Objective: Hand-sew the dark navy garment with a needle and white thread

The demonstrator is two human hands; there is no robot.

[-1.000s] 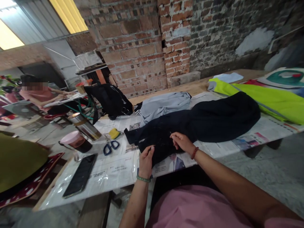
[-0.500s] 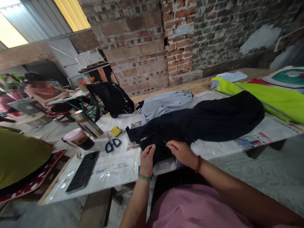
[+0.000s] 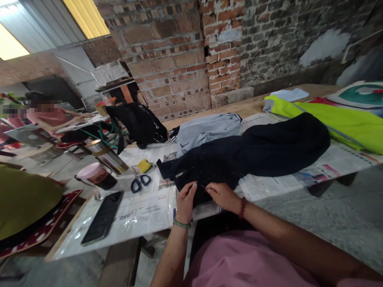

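A dark navy garment [image 3: 263, 147] lies stretched across the newspaper-covered table, with light stitch marks on its near left part. My left hand [image 3: 186, 199] pinches the garment's near edge between thumb and fingers. Just to the right, my right hand [image 3: 223, 195] is closed in a pinch on a thin sewing needle [image 3: 203, 186], whose tip points left toward my left thumb. Any thread on the needle is too fine to make out.
Left on the table are blue-handled scissors [image 3: 140, 183], a phone [image 3: 102, 217], a lidded cup [image 3: 97, 175], a steel flask [image 3: 107, 156] and a yellow sponge-like piece [image 3: 144, 165]. Behind lie a black bag [image 3: 140, 125] and grey clothing [image 3: 209, 129]. A yellow vest [image 3: 338, 119] and an iron [image 3: 359, 95] are right.
My right hand has moved left, closer to my left hand, and the needle now shows more plainly. My left hand keeps its pinch on the garment. The view has shifted slightly.
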